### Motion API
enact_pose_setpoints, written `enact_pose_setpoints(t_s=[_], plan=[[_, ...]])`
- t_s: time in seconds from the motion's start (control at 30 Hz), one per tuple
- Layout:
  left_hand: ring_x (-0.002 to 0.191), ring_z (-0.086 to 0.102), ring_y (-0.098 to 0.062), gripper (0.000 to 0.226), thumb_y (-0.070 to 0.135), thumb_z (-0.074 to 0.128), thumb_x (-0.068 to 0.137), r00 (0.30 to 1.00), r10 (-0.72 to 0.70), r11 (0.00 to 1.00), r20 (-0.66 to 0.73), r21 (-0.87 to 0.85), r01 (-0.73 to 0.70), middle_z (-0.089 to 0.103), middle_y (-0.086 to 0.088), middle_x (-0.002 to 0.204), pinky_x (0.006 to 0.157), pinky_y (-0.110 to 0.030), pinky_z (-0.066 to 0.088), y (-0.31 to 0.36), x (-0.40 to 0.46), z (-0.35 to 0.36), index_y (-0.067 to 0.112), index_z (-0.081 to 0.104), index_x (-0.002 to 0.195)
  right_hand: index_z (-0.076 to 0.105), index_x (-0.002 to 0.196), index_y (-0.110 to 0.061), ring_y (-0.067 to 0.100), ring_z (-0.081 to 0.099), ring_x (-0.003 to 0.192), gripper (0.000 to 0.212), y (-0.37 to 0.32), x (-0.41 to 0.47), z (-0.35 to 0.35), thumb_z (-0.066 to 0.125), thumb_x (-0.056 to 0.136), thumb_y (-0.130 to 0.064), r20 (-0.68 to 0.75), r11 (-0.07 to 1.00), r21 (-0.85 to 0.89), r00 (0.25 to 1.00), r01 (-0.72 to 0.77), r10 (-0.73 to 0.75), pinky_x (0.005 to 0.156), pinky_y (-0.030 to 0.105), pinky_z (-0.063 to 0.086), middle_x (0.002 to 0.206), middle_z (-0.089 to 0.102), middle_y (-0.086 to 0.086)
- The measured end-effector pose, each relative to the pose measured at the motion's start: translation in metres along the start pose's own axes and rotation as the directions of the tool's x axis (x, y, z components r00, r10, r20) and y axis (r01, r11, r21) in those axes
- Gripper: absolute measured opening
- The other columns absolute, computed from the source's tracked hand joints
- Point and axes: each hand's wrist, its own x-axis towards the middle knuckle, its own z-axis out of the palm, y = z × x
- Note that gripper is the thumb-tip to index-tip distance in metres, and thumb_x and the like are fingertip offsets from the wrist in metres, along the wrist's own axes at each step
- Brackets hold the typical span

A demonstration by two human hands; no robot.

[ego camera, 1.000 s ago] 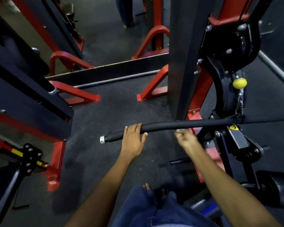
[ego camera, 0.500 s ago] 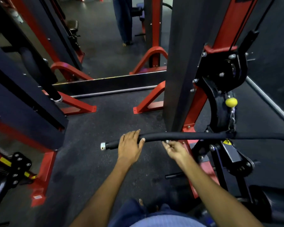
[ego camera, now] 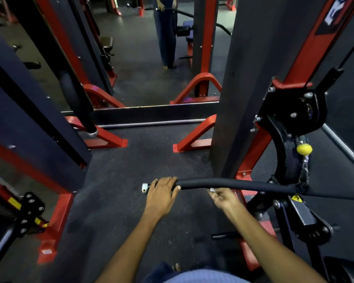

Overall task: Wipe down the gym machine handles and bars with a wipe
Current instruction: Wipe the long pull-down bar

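Seen from left to right: at the far left end of the padded bar [ego camera: 233, 183], a silver end cap [ego camera: 145, 188], bare and not covered by any hand. Just beside the cap, the left hand [ego camera: 161, 194], laid over the top of the bar with the fingers curled round it from above, thumb tip showing at the near side; gripping the bar, so probably steadying it. Further right, close under the bar, the right hand [ego camera: 223, 199], fingers bent and pinching a small pale thing, probably the wipe [ego camera: 212, 189], pressed against the lower side of the bar; too small to tell how it is folded. Long axis of the bar almost horizontal across the view, with a soft bend, running from the cap at the left to the black pivot bracket [ego camera: 290, 160] of the machine at the right, where a yellow knob [ego camera: 304, 149] sticks out. Between the 2 hands only a short bare piece of padding; to the right of the wipe a long stretch up to the bracket. Right hand nearer to that long stretch, left hand nearer to the cap. Judged from this, next stroke best along the axis of the bar, sliding sideways, not across it.
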Motion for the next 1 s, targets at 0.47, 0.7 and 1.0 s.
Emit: enact_pose_setpoints(t_s=[0.47,0.7,1.0], plan=[[0.134,0.037,-0.012,0.046,0.045,0.025,0.104,0.996,-0.039,0.997,-0.079,0.064,0.044,0.049,0.009,0.137,0.121,-0.044,-0.001,-0.027,-0.006,-0.009,0.028,0.039,0.145,0.042,0.071,-0.001,0.018,0.052,0.084,0.026,0.006,-0.012,0.026,0.033,0.066,0.023,-0.063,0.978,0.208,0.997,-0.023,0.037,0.1,0.013,0.034,0.057,0.06,0.013],[0.133,0.038,-0.012,0.044,0.042,0.029,0.104,0.991,-0.047,0.997,-0.124,-0.062,0.039,0.049,0.008,0.137,0.12,-0.043,0.004,-0.027,-0.009,-0.005,0.027,0.042,0.144,0.059,0.091,0.0,0.002,0.06,0.047,0.054,0.016,-0.029,0.018,0.08,0.043,0.014,0.029,0.997,-0.079,0.999,-0.019,0.021,0.05,0.009,0.046,0.057,0.061,0.005],[0.145,0.025,-0.03,0.037,0.029,0.048,0.101,0.963,-0.084,0.978,-0.255,-0.206,0.031,0.041,-0.014,0.149,0.12,-0.038,0.011,-0.04,-0.008,0.015,0.009,0.058,0.13,0.05,0.083,0.004,0.02,0.059,0.042,0.048,0.016,-0.014,0.019,0.046,0.042,0.028,-0.205,0.98,0.177,0.977,0.091,-0.054,0.036,0.023,0.049,0.056,0.061,0.015]])
